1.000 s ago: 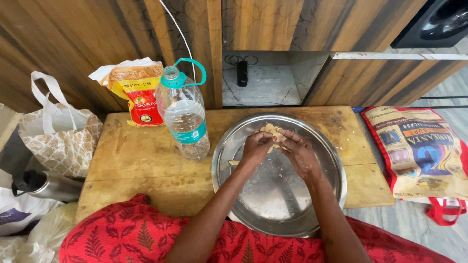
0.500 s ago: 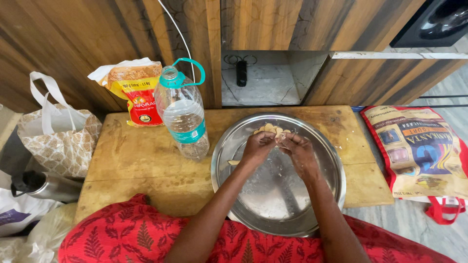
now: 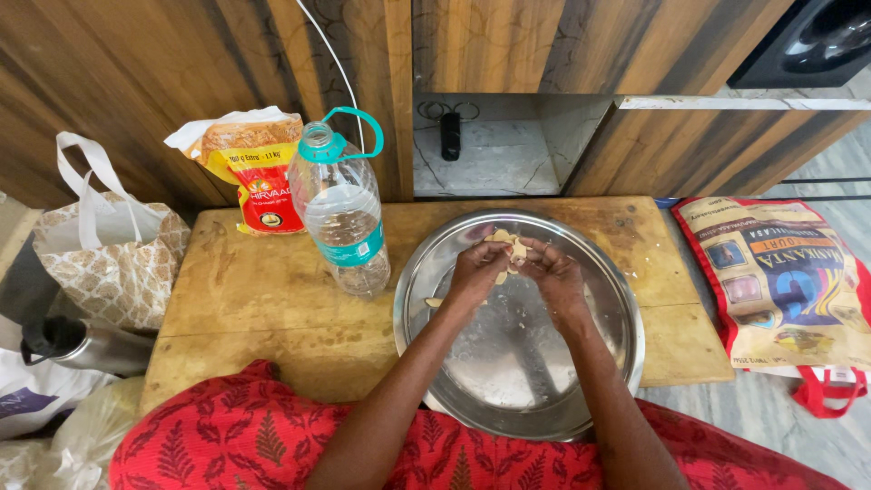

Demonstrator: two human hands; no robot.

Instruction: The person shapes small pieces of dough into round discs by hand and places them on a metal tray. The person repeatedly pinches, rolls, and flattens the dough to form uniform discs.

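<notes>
Now both hands, left hand (image 3: 478, 269) and right hand (image 3: 555, 275), pinch small dough lump (image 3: 513, 247) over far side of big steel plate (image 3: 610, 358). Looks soft, light, sticky; hold at edges with fingertips.

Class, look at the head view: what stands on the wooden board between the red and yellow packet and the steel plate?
A clear plastic water bottle stands upright between the packet and the steel plate, as the head view shows.

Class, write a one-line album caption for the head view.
Both hands, left hand and right hand, pinch pale dough pieces over steel plate.
</notes>
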